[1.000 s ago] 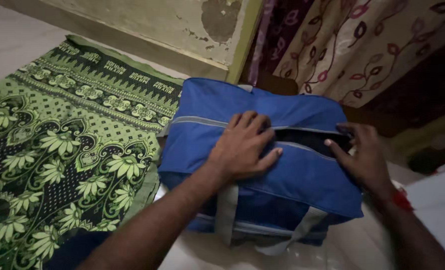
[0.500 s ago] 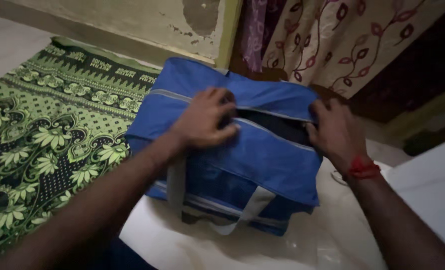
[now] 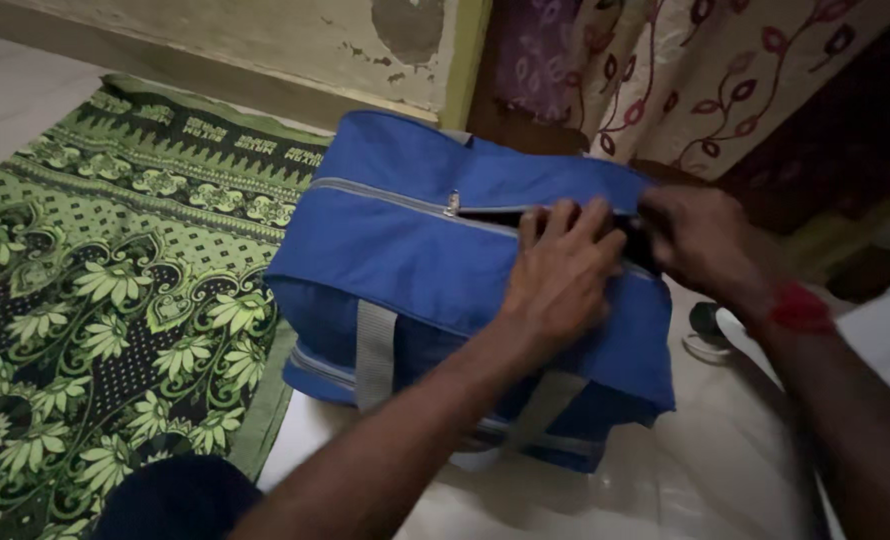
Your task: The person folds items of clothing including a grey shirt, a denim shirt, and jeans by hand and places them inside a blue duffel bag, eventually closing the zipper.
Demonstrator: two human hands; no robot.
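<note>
A blue fabric bag [image 3: 405, 260] with grey straps [image 3: 375, 350] lies on the floor. Its top zipper is closed from the left as far as a metal pull [image 3: 452, 203]; to the right of the pull a dark gap stays open. My left hand [image 3: 560, 275] lies flat on the bag, its fingertips at the edge of that gap. My right hand [image 3: 695, 240], with a red thread at the wrist, curls over the bag's right end by the gap.
A green patterned mat [image 3: 115, 270] lies left of the bag. Behind stand a peeling wall [image 3: 265, 40] and a floral curtain [image 3: 705, 70]. A sandal [image 3: 705, 330] lies on the pale tiled floor [image 3: 665, 480] at the right.
My left hand has slid right along the zipper line, and the metal pull now shows. My right hand stays at the bag's right end.
</note>
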